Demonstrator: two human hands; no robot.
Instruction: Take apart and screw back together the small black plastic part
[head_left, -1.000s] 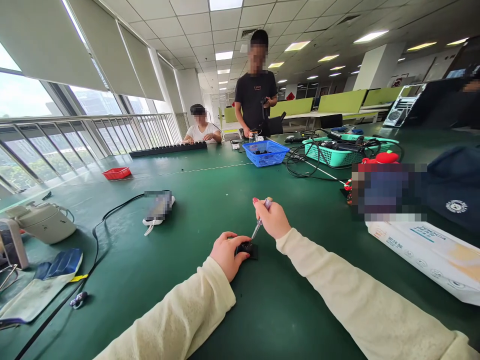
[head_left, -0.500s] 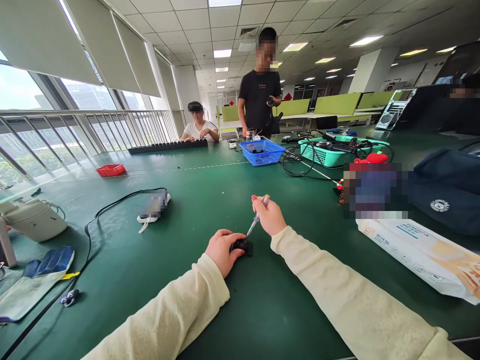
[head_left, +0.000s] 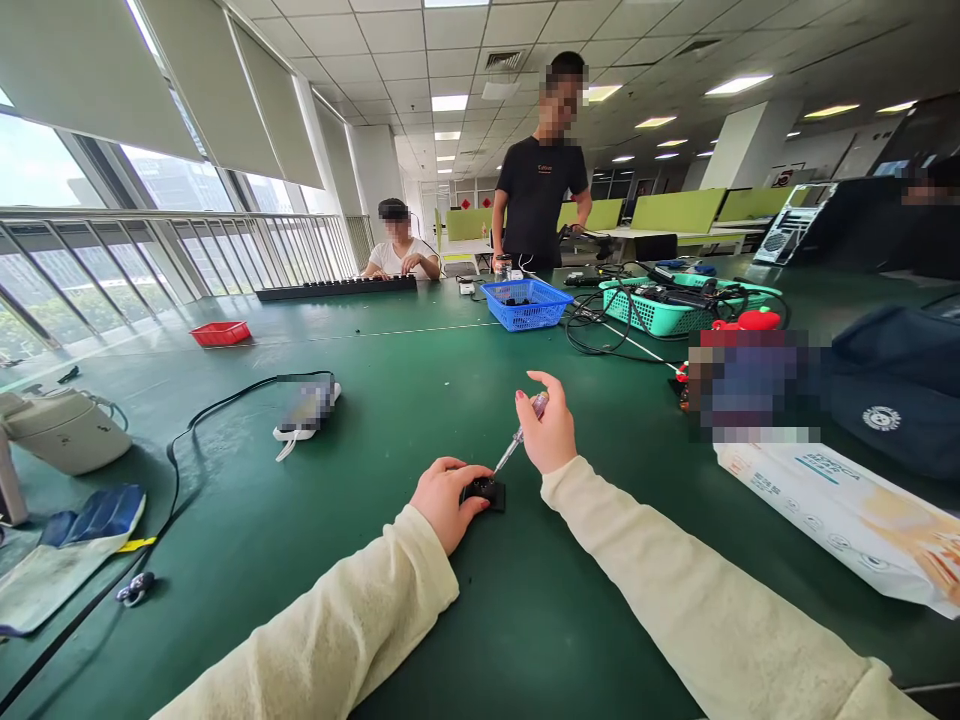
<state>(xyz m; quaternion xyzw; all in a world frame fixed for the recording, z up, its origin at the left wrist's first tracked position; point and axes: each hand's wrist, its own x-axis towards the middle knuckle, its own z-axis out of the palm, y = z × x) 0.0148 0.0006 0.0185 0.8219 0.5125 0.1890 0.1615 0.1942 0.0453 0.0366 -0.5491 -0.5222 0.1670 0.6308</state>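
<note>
My left hand [head_left: 448,497] is closed on a small black part [head_left: 491,492], pressing it against the green tabletop [head_left: 420,400]. Part of that piece is hidden under my fingers, and its exact kind does not show. Above and to the right, my right hand [head_left: 550,425] grips a screwdriver [head_left: 517,438] with a clear handle, its index finger raised off the handle. The slim shaft slants down to the left, and its tip meets the top of the black part close to my left fingertips.
Farther back are a blue basket [head_left: 525,305], a green basket [head_left: 652,312] with cables and a red tray [head_left: 220,333]. On the right lies a white wipes pack [head_left: 840,510]. To the left are a phone [head_left: 307,408] and a beige pot [head_left: 67,432]. Two people are across the table.
My right index finger has lifted away from the screwdriver's handle end, and the hand has shifted slightly right. My left hand stays put. The standing person has moved right, lowering one hand.
</note>
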